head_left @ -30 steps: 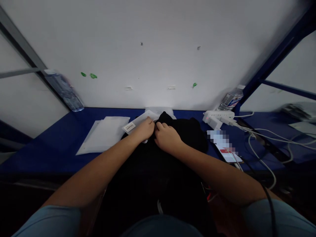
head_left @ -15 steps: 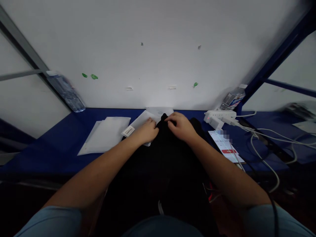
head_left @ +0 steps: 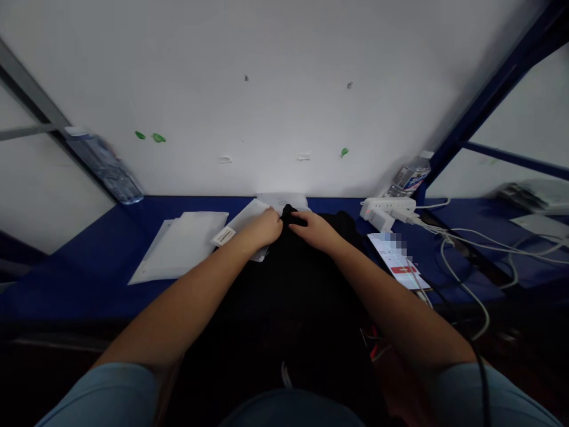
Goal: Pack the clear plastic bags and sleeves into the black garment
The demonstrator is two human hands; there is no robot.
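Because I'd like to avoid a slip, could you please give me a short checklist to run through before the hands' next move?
1. Left hand at the clear bag: ok.
2. Left hand's grip on it: cannot tell; the curled fingertips are hidden.
3. Right hand at the black cloth: ok.
4. Right hand closed on the cloth: not ok; thumb and fingers stand apart.
5. Label on the bag uncovered: ok.
6. Phone away from both hands: ok.
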